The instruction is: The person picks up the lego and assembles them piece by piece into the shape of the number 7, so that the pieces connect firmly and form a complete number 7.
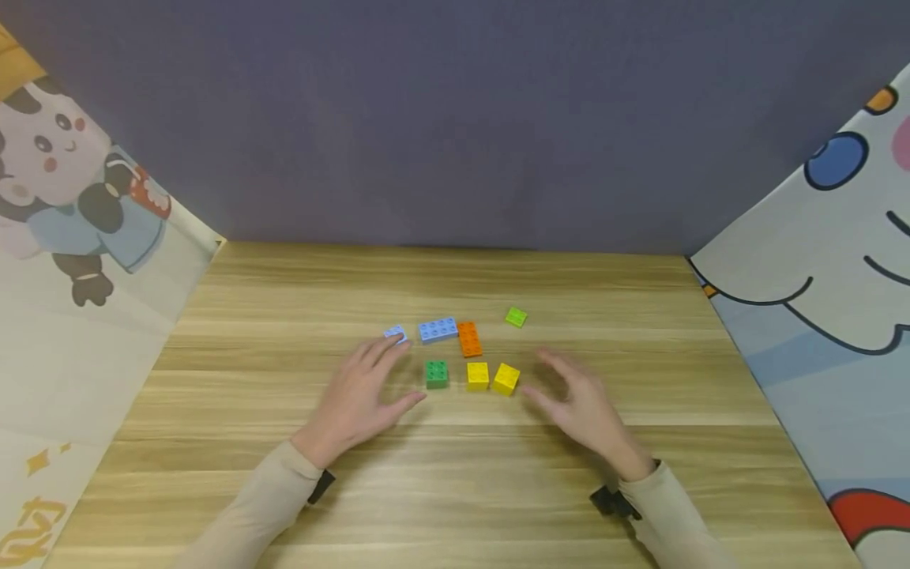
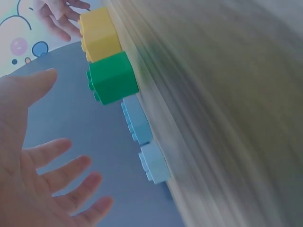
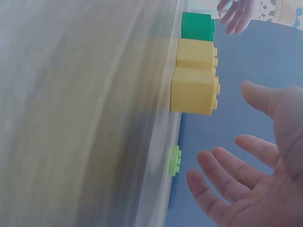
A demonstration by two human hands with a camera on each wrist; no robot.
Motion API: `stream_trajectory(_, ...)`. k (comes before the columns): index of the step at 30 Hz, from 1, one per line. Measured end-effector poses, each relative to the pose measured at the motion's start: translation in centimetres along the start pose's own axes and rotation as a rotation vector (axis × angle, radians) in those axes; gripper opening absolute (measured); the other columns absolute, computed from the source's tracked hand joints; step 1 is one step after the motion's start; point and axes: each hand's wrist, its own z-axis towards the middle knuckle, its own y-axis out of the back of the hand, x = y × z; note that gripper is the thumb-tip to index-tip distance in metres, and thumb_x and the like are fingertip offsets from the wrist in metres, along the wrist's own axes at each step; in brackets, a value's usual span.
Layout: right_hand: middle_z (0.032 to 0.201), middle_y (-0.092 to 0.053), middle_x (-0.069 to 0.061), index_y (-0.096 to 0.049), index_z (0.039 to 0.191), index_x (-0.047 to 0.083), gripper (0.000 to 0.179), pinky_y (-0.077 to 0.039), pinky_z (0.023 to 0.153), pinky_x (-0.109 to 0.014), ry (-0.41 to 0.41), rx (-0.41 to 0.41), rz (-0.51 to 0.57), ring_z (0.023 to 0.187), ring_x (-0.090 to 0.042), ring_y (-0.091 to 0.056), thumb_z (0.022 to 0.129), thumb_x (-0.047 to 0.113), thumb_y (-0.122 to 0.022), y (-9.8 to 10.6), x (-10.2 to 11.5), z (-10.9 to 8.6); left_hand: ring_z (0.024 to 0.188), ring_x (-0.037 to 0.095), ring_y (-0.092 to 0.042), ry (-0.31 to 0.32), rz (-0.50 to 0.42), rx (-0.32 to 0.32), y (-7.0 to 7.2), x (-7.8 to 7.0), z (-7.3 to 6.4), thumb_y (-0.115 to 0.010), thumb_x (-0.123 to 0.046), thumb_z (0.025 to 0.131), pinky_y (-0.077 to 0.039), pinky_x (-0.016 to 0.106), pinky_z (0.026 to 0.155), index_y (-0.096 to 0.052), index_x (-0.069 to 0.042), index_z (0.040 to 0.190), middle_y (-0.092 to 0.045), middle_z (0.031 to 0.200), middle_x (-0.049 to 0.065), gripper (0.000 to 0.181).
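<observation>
Several toy building bricks lie on the wooden table. My left hand (image 1: 355,399), fingers spread, hovers left of the green brick (image 1: 437,374) and partly covers a small light blue brick (image 1: 395,333). Beyond the green one are a longer blue brick (image 1: 438,329) and an orange brick (image 1: 469,339). Two yellow bricks, one squared up (image 1: 478,376) and one turned (image 1: 506,379), sit in the middle. Just right of them is my right hand (image 1: 583,407), its fingers apart and holding nothing. A flat lime green brick (image 1: 516,317) lies farther back. Both wrist views show the palms facing inward, without a brick in them.
The wooden table (image 1: 455,490) meets a dark grey-blue back wall (image 1: 455,126). Cartoon-printed panels stand at the left (image 1: 85,332) and right (image 1: 803,332) sides. A dark strap piece (image 1: 615,502) shows at the right wrist.
</observation>
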Motion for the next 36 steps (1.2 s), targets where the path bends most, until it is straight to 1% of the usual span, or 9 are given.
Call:
stream_trajectory(3, 0.136, -0.07, -0.023, -0.063, 0.141, -0.003, 0.063, -0.06, 0.1, -0.058, -0.009, 0.021, 0.019, 0.121, -0.041, -0.07, 0.089, 0.023, -0.088, -0.1, 0.3, 0.1, 0.145, 0.042, -0.052, 0.007, -0.018, 0.028, -0.3, -0.4, 0.3, -0.08, -0.055, 0.091, -0.043, 0.065, 0.12, -0.056, -0.01, 0.153, -0.055, 0.159, 0.015, 0.081)
stream_trajectory(8, 0.133, -0.072, -0.022, -0.064, 0.141, -0.002, 0.061, -0.063, 0.093, -0.054, -0.042, 0.056, 0.056, 0.116, -0.038, -0.072, 0.09, 0.022, -0.088, -0.5, 0.7, 0.2, 0.146, 0.041, -0.053, 0.022, -0.051, 0.064, -0.8, -0.7, 0.7, -0.081, -0.053, 0.092, -0.038, 0.064, 0.124, -0.056, -0.009, 0.153, -0.056, 0.159, 0.014, 0.079)
stream_trajectory(13, 0.132, -0.073, -0.02, -0.065, 0.139, -0.002, 0.058, -0.063, 0.091, -0.052, -0.065, 0.07, 0.086, 0.114, -0.036, -0.072, 0.091, 0.02, -0.087, -1.1, 0.8, 0.3, 0.145, 0.038, -0.054, 0.028, -0.072, 0.088, -1.0, -1.0, 1.1, -0.08, -0.052, 0.093, -0.038, 0.063, 0.125, -0.058, -0.009, 0.152, -0.057, 0.158, 0.015, 0.076)
stream_trajectory(18, 0.133, -0.072, -0.02, -0.065, 0.139, -0.002, 0.055, -0.064, 0.091, -0.052, -0.091, 0.08, 0.118, 0.113, -0.035, -0.073, 0.092, 0.019, -0.086, -1.4, 0.9, 0.4, 0.143, 0.039, -0.056, 0.031, -0.085, 0.104, -1.2, -1.1, 1.5, -0.08, -0.049, 0.093, -0.039, 0.062, 0.125, -0.059, -0.009, 0.15, -0.059, 0.155, 0.015, 0.073)
stream_trajectory(23, 0.134, -0.073, -0.018, -0.066, 0.138, -0.001, 0.054, -0.064, 0.091, -0.05, -0.115, 0.091, 0.133, 0.111, -0.033, -0.074, 0.091, 0.018, -0.086, -1.5, 1.1, 0.6, 0.143, 0.04, -0.056, 0.062, -0.089, 0.147, -1.4, -1.1, 1.9, -0.082, -0.046, 0.093, -0.036, 0.061, 0.126, -0.062, -0.009, 0.148, -0.062, 0.152, 0.016, 0.069)
stream_trajectory(25, 0.134, -0.073, -0.018, -0.066, 0.138, 0.0, 0.055, -0.064, 0.091, -0.05, -0.127, 0.096, 0.138, 0.11, -0.032, -0.074, 0.091, 0.017, -0.087, -1.6, 1.2, 0.7, 0.143, 0.041, -0.056, 0.074, -0.106, 0.154, -1.5, -1.1, 2.1, -0.083, -0.042, 0.093, -0.036, 0.061, 0.126, -0.064, -0.008, 0.145, -0.063, 0.151, 0.016, 0.065)
stream_trajectory(31, 0.134, -0.073, -0.017, -0.066, 0.139, 0.001, 0.054, -0.064, 0.092, -0.049, -0.164, 0.115, 0.147, 0.112, -0.032, -0.074, 0.091, 0.017, -0.086, -1.8, 1.1, 0.9, 0.14, 0.041, -0.059, 0.107, -0.165, 0.146, -1.8, -1.1, 2.4, -0.087, -0.035, 0.09, -0.042, 0.061, 0.122, -0.069, -0.007, 0.139, -0.068, 0.145, 0.015, 0.059)
stream_trajectory(36, 0.135, -0.073, -0.017, -0.066, 0.138, 0.001, 0.053, -0.064, 0.092, -0.049, -0.172, 0.125, 0.159, 0.112, -0.031, -0.074, 0.091, 0.015, -0.086, -2.0, 1.1, 1.0, 0.139, 0.04, -0.06, 0.15, -0.194, 0.167, -1.9, -1.0, 2.6, -0.088, -0.035, 0.089, -0.045, 0.06, 0.12, -0.069, -0.009, 0.139, -0.069, 0.144, 0.013, 0.06)
